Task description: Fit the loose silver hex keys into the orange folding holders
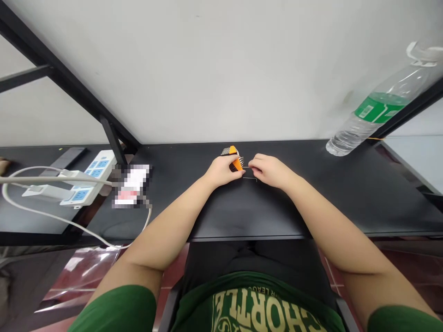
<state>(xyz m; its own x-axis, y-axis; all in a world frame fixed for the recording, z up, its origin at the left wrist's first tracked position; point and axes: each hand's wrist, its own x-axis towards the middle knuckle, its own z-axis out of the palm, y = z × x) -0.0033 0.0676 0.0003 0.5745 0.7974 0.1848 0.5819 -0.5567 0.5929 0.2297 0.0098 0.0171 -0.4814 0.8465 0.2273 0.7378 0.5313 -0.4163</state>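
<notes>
My left hand (pixel 223 171) is closed round an orange and black holder (pixel 236 158) with several thin metal rods sticking out, which looks like a hex key set. Facing it, my right hand (pixel 268 169) pinches a thin metal hex key (pixel 246 167) whose far end reaches toward the holder. Whether that end sits in the holder, I cannot tell. Just below both hands, a thin L-shaped hex key (pixel 249 178) lies on the black table (pixel 249 207).
At left, a phone-like blurred object (pixel 132 185) lies on the table with a white cable. Beyond it, a white power strip (pixel 90 177) holds plugs. A large water bottle (pixel 374 108) stands at back right, near a black frame bar. A white wall (pixel 221 69) rises behind.
</notes>
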